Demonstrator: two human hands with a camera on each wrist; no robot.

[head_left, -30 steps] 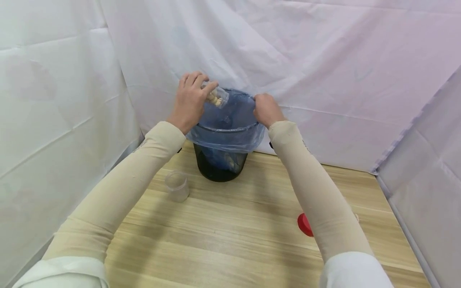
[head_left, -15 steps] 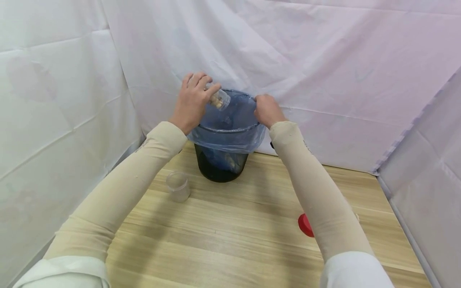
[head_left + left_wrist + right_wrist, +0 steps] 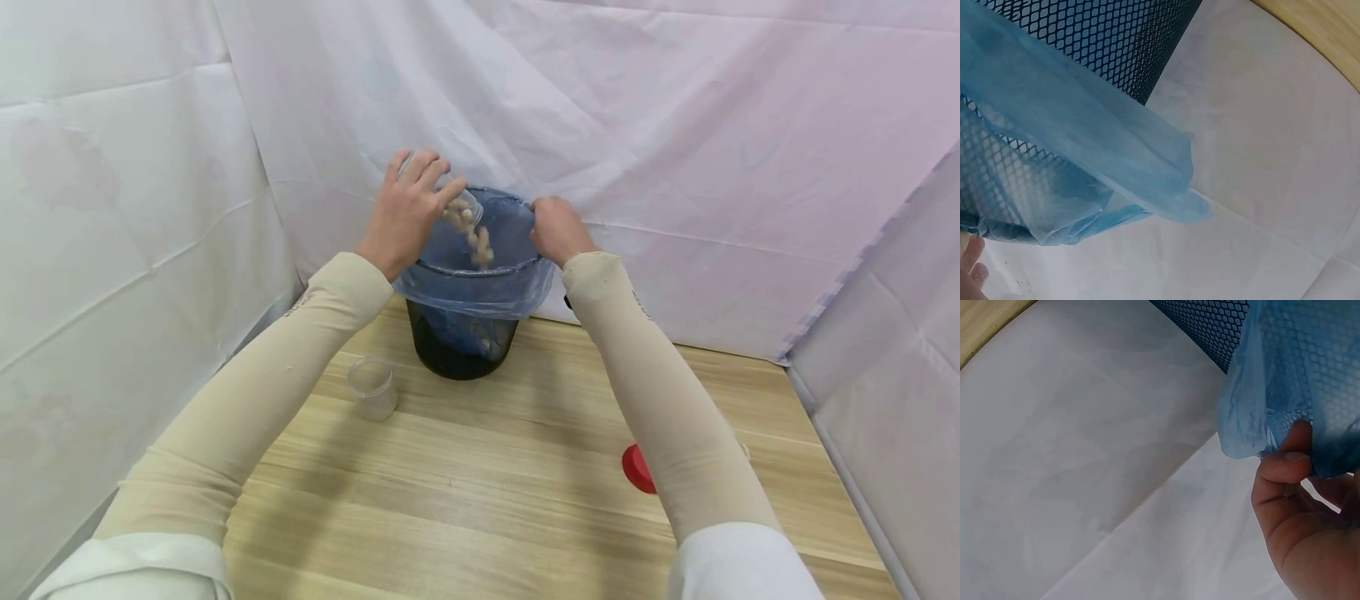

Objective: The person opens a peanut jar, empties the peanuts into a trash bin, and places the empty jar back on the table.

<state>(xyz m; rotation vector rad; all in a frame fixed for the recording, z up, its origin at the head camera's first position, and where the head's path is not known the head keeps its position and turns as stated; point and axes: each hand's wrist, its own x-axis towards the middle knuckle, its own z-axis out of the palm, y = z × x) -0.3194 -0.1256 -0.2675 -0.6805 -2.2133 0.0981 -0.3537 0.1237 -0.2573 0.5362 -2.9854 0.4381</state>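
Observation:
My left hand (image 3: 403, 215) grips a clear plastic jar (image 3: 474, 207), tipped mouth-down to the right over a bin. Small pale tan pieces (image 3: 481, 247), maybe nuts, tumble out in a blurred stream. Below stands the black mesh waste bin (image 3: 453, 350), lined with a translucent blue bag (image 3: 472, 296) folded over its rim. On the rim's right side, my right hand (image 3: 558, 231) holds on; the right wrist view shows its curled fingers (image 3: 1288, 467) at the bag and rim. Only a few left fingertips (image 3: 975, 256) show in the left wrist view.
An uncovered clear jar (image 3: 372, 390) stands on the wooden table (image 3: 450, 500), front-left of the bin. A red lid (image 3: 637, 469) lies partly behind my right forearm. White cloth walls (image 3: 675, 125) rise behind the bin and on both sides.
My left hand has moved slightly right and tipped the jar further down. Pieces that lay inside the jar now fall into the bin. The right hand stays at the rim.

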